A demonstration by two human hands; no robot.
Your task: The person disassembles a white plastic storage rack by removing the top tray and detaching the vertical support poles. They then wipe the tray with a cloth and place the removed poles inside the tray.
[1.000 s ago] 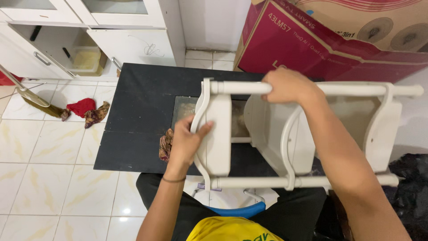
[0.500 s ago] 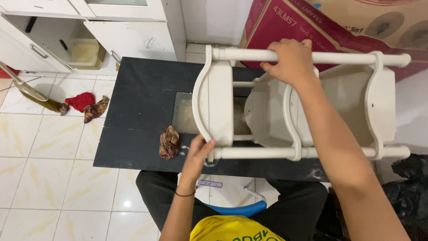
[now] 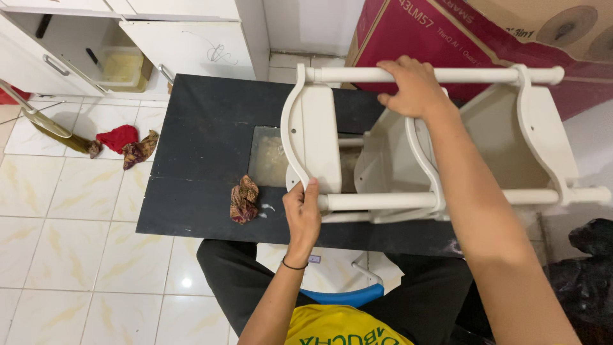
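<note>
White wooden rack (image 3: 396, 153) lying on its side on the dark surface (image 3: 204, 128). Left hand (image 3: 302, 214) grips its near rail; right hand (image 3: 415, 86) clasps the far rail. Patterned rag (image 3: 244, 199) alongside.

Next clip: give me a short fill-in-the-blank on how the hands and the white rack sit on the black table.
1. The right hand grips the rack's ____ rail.
2. The left hand holds the white rack at its near ____ corner.
3. The crumpled patterned rag lies on the ____ table.
4. The red cloth lies on the tiled ____.

Missing words: far (top); left; black; floor
</note>
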